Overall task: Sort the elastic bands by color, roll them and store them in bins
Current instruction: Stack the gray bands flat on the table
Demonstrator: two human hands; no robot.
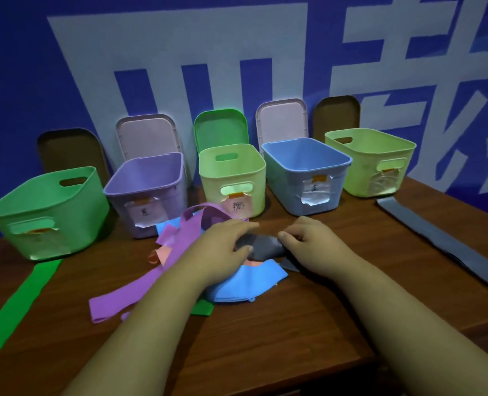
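A tangle of elastic bands lies mid-table: a purple band, a blue band, a pink-orange band and a green scrap. My left hand and my right hand both grip a grey band between them, above the blue one. Part of the pile is hidden under my left hand. A row of bins stands behind: green bin, purple bin, yellow-green bin, blue bin, second yellow-green bin.
A long green band lies flat at the left, a long grey band at the right. Bin lids lean on the blue wall behind. The wooden table's right edge drops off near my right forearm.
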